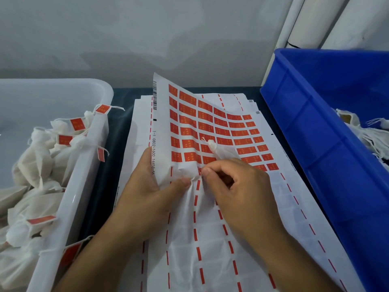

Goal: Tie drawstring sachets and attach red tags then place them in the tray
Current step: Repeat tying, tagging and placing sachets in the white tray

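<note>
A white sheet of red tag stickers lies on a stack of used backing sheets in the middle. My left hand grips the sheet's bent near edge between thumb and fingers. My right hand has its fingers curled, and thumb and forefinger pinch at a red tag at the edge of the sticker rows. A small white tied sachet sticks up behind my right hand's fingers. How it is held is hidden. The white tray on the left holds several tagged sachets.
A blue bin on the right holds several white untagged sachets. A white wall rises behind the dark table, with white pipes at the far right. The tray and the bin flank the sticker sheets closely.
</note>
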Demonstrator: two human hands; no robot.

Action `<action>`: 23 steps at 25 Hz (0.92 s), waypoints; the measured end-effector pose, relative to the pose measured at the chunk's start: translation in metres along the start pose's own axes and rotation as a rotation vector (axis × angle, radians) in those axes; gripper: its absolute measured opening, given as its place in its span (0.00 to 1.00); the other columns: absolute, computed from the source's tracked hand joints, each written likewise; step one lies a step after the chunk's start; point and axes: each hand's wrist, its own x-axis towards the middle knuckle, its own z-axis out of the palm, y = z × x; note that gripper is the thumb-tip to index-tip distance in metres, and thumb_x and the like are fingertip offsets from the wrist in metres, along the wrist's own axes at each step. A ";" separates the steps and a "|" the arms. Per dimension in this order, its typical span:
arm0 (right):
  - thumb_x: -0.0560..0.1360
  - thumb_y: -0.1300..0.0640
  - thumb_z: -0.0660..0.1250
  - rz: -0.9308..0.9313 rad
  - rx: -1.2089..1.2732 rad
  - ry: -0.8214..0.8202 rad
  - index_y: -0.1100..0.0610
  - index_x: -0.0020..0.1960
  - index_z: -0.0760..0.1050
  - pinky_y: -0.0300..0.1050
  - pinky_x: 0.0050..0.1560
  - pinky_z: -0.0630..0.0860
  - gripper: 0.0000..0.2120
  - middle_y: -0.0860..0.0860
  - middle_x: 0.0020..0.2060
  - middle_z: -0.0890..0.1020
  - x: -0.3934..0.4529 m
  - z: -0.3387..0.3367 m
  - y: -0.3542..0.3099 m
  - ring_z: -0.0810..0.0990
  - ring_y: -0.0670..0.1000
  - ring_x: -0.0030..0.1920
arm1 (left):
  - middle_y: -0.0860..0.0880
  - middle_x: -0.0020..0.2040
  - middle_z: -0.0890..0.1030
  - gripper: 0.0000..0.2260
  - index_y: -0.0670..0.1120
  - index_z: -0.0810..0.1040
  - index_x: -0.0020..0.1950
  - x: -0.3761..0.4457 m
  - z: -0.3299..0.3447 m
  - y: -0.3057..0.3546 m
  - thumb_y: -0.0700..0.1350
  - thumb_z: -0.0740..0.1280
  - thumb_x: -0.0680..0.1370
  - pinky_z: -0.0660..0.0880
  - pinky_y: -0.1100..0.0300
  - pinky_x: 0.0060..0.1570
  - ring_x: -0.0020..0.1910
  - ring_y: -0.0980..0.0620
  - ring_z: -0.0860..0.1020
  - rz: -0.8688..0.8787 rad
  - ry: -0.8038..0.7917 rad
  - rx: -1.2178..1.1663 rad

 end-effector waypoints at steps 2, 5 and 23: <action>0.73 0.35 0.61 -0.007 0.034 -0.029 0.37 0.49 0.79 0.12 0.45 0.62 0.11 0.23 0.39 0.74 0.000 -0.002 -0.002 0.77 0.26 0.47 | 0.63 0.56 0.83 0.26 0.70 0.72 0.63 0.001 -0.001 -0.001 0.59 0.78 0.69 0.84 0.49 0.44 0.52 0.54 0.85 -0.047 0.019 -0.036; 0.71 0.33 0.63 -0.013 0.070 -0.078 0.33 0.47 0.77 0.13 0.42 0.63 0.09 0.19 0.35 0.74 -0.001 -0.003 -0.003 0.75 0.22 0.51 | 0.60 0.57 0.83 0.28 0.69 0.72 0.64 0.002 -0.002 -0.001 0.61 0.79 0.68 0.83 0.43 0.47 0.53 0.49 0.85 -0.093 0.006 -0.076; 0.73 0.35 0.61 -0.027 0.017 -0.090 0.35 0.45 0.75 0.12 0.41 0.62 0.07 0.24 0.38 0.74 0.000 -0.006 -0.002 0.72 0.22 0.52 | 0.59 0.57 0.84 0.22 0.68 0.74 0.63 0.001 -0.005 0.001 0.52 0.76 0.74 0.83 0.43 0.48 0.53 0.50 0.85 -0.059 -0.073 -0.104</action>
